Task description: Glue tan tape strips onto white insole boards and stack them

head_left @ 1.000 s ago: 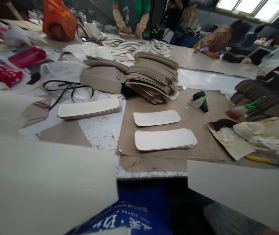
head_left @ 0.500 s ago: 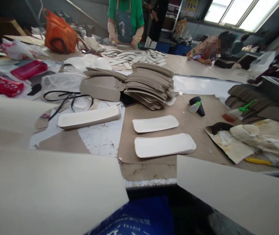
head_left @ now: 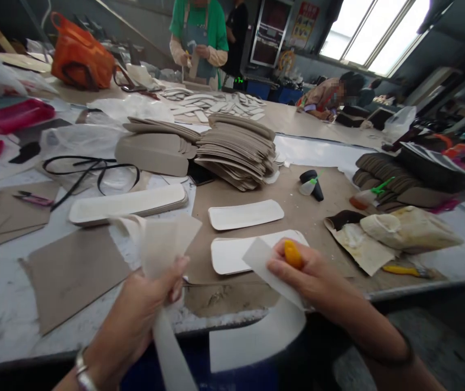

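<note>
My left hand [head_left: 134, 309] is closed around a bunch of thin white strips [head_left: 159, 244]. Their tops fold over above the fist, and one tail hangs below it. In my right hand [head_left: 322, 282] a curved white strip [head_left: 257, 342] is pinched, its lower end drooping past the table edge. An orange-yellow handle [head_left: 293, 254] also sticks up from that fist; the rest of this tool is hidden. Just beyond the hands lie white rounded pads [head_left: 226, 256] in a low stack, partly behind the right hand's strip, and another white pad [head_left: 246, 214].
Beige pads [head_left: 236, 155] stand in a tall pile further back. A long white-topped stack [head_left: 129, 203] lies at left. On the right are a dark cup-like object [head_left: 312, 184], a stained cloth [head_left: 412, 231] and a yellow-handled brush [head_left: 406, 270]. A person [head_left: 200, 43] stands across the table.
The large white sheets that filled the lower left and right are out of view. Both hands have appeared, holding white strips. The view has shifted slightly right.
</note>
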`<action>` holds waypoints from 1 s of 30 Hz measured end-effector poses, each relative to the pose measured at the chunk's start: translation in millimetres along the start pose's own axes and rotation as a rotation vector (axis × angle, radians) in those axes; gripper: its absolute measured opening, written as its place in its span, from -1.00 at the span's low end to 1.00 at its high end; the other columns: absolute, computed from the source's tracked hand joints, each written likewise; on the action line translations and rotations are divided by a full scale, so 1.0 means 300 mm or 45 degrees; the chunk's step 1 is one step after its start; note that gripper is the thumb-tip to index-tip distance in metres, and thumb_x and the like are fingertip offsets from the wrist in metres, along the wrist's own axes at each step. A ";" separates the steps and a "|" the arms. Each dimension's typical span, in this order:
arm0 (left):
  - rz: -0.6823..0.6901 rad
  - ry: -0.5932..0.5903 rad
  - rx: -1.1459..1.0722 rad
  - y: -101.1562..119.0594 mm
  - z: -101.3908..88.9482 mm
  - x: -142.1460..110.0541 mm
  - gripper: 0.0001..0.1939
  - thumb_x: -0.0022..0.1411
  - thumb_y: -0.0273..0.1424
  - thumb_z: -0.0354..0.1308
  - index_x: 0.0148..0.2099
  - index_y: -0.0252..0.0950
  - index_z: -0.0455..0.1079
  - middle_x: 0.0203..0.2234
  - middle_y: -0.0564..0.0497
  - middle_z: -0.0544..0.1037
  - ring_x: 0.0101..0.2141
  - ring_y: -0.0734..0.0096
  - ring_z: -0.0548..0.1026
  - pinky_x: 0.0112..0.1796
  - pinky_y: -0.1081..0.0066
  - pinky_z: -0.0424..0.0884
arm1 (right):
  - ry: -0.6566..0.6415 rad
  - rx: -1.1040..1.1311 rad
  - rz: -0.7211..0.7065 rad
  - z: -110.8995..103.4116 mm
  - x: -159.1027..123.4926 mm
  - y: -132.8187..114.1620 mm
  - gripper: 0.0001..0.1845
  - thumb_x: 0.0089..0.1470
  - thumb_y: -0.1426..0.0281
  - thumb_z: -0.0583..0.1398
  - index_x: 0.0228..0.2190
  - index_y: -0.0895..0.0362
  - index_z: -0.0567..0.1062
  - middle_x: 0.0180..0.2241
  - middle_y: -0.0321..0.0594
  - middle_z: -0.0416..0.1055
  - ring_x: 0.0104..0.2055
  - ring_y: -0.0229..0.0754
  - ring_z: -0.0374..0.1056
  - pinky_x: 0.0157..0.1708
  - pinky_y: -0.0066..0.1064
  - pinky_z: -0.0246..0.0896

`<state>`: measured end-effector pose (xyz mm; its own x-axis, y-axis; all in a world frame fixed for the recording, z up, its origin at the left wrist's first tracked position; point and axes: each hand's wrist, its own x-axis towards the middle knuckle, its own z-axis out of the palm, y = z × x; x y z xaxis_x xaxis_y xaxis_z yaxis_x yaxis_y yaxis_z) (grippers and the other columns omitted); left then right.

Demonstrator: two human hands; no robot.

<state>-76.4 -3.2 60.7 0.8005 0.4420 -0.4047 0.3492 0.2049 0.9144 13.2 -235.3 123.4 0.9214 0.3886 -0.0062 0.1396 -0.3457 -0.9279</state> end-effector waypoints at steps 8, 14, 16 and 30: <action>-0.117 -0.159 0.130 -0.076 0.120 0.132 -0.53 -0.21 0.00 0.24 -0.51 -0.32 0.28 -0.70 0.08 0.35 -0.61 0.49 0.26 -0.52 0.46 0.19 | -0.730 -0.535 0.087 0.123 0.208 0.116 -0.76 0.12 0.36 0.15 -0.54 0.19 0.38 -0.57 -0.39 0.22 -0.51 -0.35 0.08 -0.49 -0.50 -0.08; -0.192 -0.211 0.193 -0.057 0.132 0.145 -0.50 -0.28 -0.05 0.23 -0.40 -0.38 0.34 -0.68 0.05 0.40 -0.66 0.50 0.26 -0.60 0.47 0.16 | -0.750 -1.095 0.038 0.181 0.275 0.087 -0.76 0.16 0.27 0.14 -0.34 0.17 0.52 -0.38 -0.17 0.47 -0.36 -0.18 0.31 -0.46 -0.43 -0.09; -0.199 -0.208 0.196 -0.060 0.133 0.147 -0.52 -0.29 -0.06 0.22 -0.42 -0.38 0.33 -0.69 0.06 0.40 -0.67 0.51 0.26 -0.60 0.47 0.16 | -0.772 -1.204 0.021 0.189 0.277 0.077 -0.74 0.17 0.24 0.13 -0.31 0.15 0.53 -0.32 -0.12 0.50 -0.30 -0.12 0.36 -0.45 -0.43 -0.06; -0.177 -0.245 0.259 -0.047 0.144 0.174 -0.57 -0.24 -0.06 0.19 -0.47 -0.37 0.35 -0.71 0.05 0.40 -0.64 0.49 0.29 -0.57 0.47 0.19 | -0.725 -1.395 -0.081 0.220 0.274 0.076 -0.73 0.18 0.25 0.12 -0.27 0.14 0.56 -0.27 -0.04 0.54 -0.18 0.04 0.46 -0.31 -0.33 0.26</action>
<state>-18.5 -20.6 27.2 0.8089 0.2444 -0.5347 0.5367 0.0642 0.8413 68.2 -154.8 77.1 0.6513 0.6522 -0.3879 0.6607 -0.7388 -0.1328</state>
